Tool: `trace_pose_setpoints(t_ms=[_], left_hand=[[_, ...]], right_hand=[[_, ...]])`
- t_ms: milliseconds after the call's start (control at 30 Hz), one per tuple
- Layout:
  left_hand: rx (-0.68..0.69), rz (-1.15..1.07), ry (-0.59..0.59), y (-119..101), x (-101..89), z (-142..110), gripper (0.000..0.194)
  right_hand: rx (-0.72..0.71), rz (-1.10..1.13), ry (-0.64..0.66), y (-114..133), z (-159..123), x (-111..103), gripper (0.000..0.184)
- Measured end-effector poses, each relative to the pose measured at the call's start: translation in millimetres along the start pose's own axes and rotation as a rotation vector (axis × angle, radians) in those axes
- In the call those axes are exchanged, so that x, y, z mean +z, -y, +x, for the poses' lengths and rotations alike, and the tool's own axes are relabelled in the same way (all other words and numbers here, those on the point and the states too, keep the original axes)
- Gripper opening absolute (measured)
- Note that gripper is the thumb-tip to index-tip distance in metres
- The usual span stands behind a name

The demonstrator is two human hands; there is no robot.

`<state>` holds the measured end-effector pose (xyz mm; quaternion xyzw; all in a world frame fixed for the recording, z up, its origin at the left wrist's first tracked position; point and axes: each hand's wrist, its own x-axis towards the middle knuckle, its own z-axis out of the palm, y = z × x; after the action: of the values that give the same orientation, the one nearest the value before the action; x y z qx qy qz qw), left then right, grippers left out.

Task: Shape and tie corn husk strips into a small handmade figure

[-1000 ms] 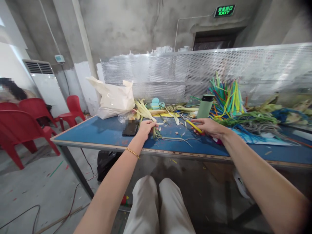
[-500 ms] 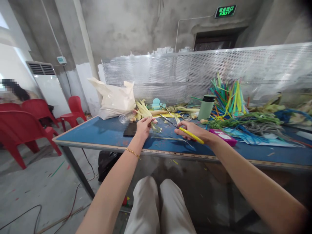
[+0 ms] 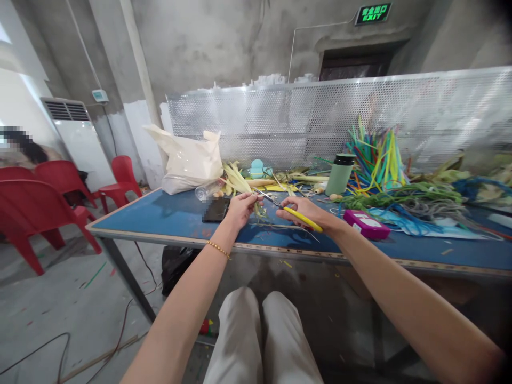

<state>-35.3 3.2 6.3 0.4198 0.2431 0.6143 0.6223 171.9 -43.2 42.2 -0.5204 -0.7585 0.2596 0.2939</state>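
Note:
My left hand [image 3: 242,209], with a gold bead bracelet on its wrist, is closed in a pinch on a pale corn husk [image 3: 238,181]. The husk fans out beyond the fingers, and thin ends hang below them. My right hand [image 3: 306,209] grips scissors [image 3: 303,218] with yellow handles. Their metal blades point left and reach the husk close to my left fingertips; whether they are parted I cannot tell. Beneath both hands, thin husk strips [image 3: 276,228] lie on the blue tabletop [image 3: 184,221]. A dark phone [image 3: 216,210] rests left of my left hand.
A pale plastic bag [image 3: 194,160] stands at the back left. Toward the right are a green bottle [image 3: 339,175], a purple box [image 3: 366,224], colourful strips [image 3: 380,160] and tangled green cords [image 3: 404,196]. Behind rises a perforated metal panel [image 3: 280,122]. Red chairs [image 3: 44,213] stand left, near a person [image 3: 24,146].
The scissors in my right hand have moved left, bringing the blades up to the husk. My left hand has shifted slightly right, still pinching.

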Motion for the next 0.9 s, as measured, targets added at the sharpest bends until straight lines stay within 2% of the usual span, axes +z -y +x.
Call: trace_pose_setpoints(t_ms=[567, 733, 900], left_hand=[[-0.008, 0.022, 0.01, 3, -2.0, 2, 0.015], [-0.008, 0.034, 0.014, 2, -1.7, 1, 0.022], [-0.004, 0.021, 0.023, 2, -2.5, 2, 0.029]], right_hand=[[-0.013, 0.048, 0.011, -12, 2, -3, 0.055], [0.009, 0.041, 0.005, -8, -1, -1, 0.052], [0.034, 0.086, -0.061, -10, -1, 4, 0.055]])
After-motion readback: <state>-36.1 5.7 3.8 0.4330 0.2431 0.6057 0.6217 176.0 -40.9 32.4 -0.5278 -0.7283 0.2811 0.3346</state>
